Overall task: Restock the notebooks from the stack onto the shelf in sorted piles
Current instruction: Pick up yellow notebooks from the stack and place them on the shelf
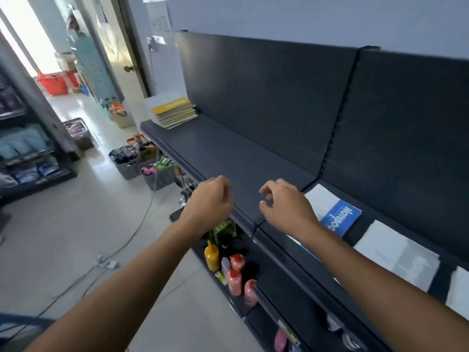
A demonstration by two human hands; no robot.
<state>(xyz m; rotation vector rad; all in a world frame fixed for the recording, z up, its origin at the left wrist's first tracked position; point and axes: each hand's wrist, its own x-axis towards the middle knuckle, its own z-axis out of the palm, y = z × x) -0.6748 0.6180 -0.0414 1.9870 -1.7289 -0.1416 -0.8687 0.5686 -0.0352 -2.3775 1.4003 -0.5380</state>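
A stack of notebooks [174, 113] with a yellow cover on top sits at the far left end of the dark shelf [228, 153]. Toward the right of the shelf lie a blue notebook [341, 218], a white sheet or notebook behind it [321, 199], and a grey-white notebook [396, 255]; another white one [458, 293] shows at the frame's right edge. My left hand [210, 201] hovers over the shelf's front edge with fingers loosely curled, holding nothing. My right hand [284, 204] hovers beside it, fingers curled and empty, just left of the blue notebook.
Bottles [234, 275] and packets fill the lower shelf below the hands. Baskets of goods [129, 161] stand on the floor by the shelf's left end. Cables [106, 260] run across the tiled floor. Another stocked rack [25, 148] stands at the left.
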